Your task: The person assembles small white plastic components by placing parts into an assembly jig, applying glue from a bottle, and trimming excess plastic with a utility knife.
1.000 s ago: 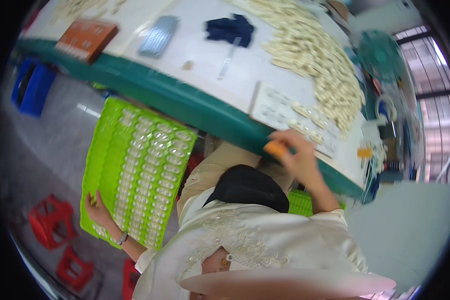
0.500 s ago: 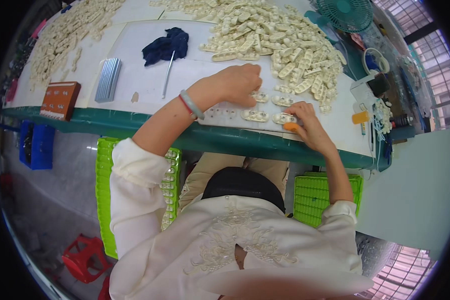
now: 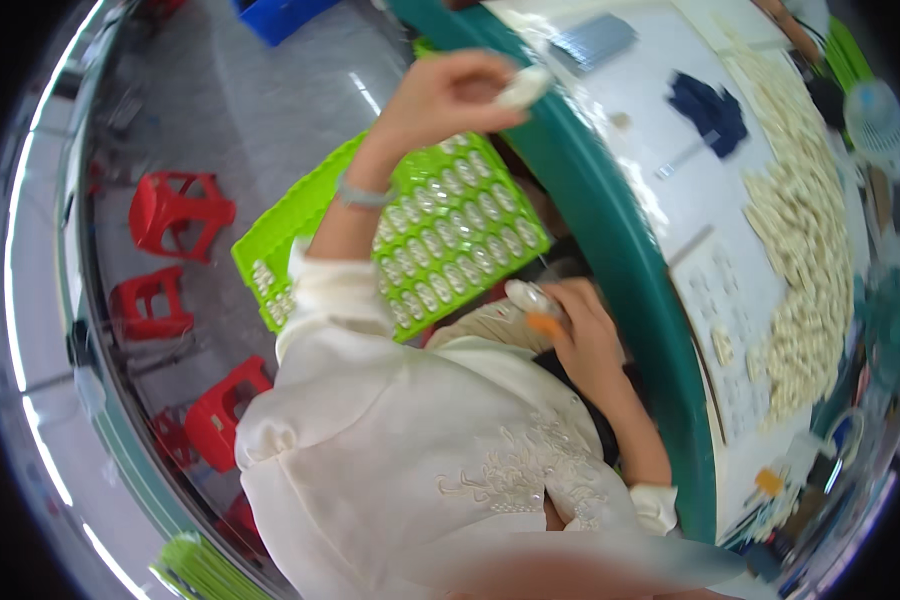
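My left hand [image 3: 455, 92] is raised over the far edge of the bright green tray, pinching a small cream oval plastic piece [image 3: 526, 88] between thumb and fingertips. My right hand [image 3: 587, 325] is low in front of my lap, beside the table's edge. It grips another glossy whitish oval piece [image 3: 530, 297], and there may be more than one. An orange cover [image 3: 547, 325] sits on its thumb. Rows of similar cream oval pieces fill pockets of the green tray [image 3: 315, 197], which stands below table height to my left. My left forearm hides part of it.
The white tabletop [image 3: 630, 130] has a green padded edge [image 3: 610, 235]. On it are a large heap of cream pieces [image 3: 805, 270], a dark blue cloth [image 3: 710, 112] and a grey ridged block [image 3: 595, 43]. Red stools [image 3: 177, 212] and a blue bin [image 3: 285, 15] stand on the floor.
The view has swung left toward the tray. Both hands have left the row of pieces on the table, each now carrying cream pieces; the left is over the tray, the right by my lap.
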The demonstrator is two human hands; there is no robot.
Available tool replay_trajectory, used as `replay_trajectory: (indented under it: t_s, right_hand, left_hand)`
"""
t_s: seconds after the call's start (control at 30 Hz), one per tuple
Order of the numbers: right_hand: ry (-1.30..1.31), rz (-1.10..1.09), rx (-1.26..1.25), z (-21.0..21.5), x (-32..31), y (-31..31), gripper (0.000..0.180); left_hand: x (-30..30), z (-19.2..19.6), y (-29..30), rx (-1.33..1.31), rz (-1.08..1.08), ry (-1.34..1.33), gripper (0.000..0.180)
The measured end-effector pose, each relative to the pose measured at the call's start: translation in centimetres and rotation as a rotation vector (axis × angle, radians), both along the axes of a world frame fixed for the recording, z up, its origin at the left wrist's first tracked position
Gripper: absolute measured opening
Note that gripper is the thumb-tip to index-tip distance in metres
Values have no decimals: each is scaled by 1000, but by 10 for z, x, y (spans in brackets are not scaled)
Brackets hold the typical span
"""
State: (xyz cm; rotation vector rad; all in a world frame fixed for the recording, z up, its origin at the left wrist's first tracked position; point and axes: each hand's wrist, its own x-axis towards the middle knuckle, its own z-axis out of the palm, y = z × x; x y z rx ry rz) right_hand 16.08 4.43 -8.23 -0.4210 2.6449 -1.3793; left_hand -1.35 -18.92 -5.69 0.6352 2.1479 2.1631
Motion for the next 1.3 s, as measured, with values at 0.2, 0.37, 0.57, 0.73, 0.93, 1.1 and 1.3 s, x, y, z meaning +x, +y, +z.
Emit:
replay_trajectory:
  t_s: [0.2, 0.37, 0.57, 0.73, 0.93, 1.1, 1.3]
  right_hand:
    - [65, 92, 259, -141, -135, -114, 26]
    - [54, 117, 456, -193, -199, -181, 37]
    - [254, 135, 656, -218, -220, -203, 44]
    - [58, 103, 446, -186, -178, -169, 34]
    - [-326, 225, 167, -144, -109, -98, 17]
    - [-356, 115, 121, -79, -66, -39, 20]
    - [12, -337, 120, 51, -3, 52, 20]
  left_hand:
    - [175, -105, -206, -471, 714, -505, 34]
    - [302, -157, -240, -321, 1082, -747, 30]
    - [319, -176, -254, -783, 1268, -802, 33]
    - [277, -201, -253, -915, 1384, -824, 37]
    - [249, -249, -259, -1076, 1562, -696, 37]
    - [234, -251, -256, -1139, 1405, -632, 42]
    - [162, -190, -210, -1223, 1287, -454, 38]
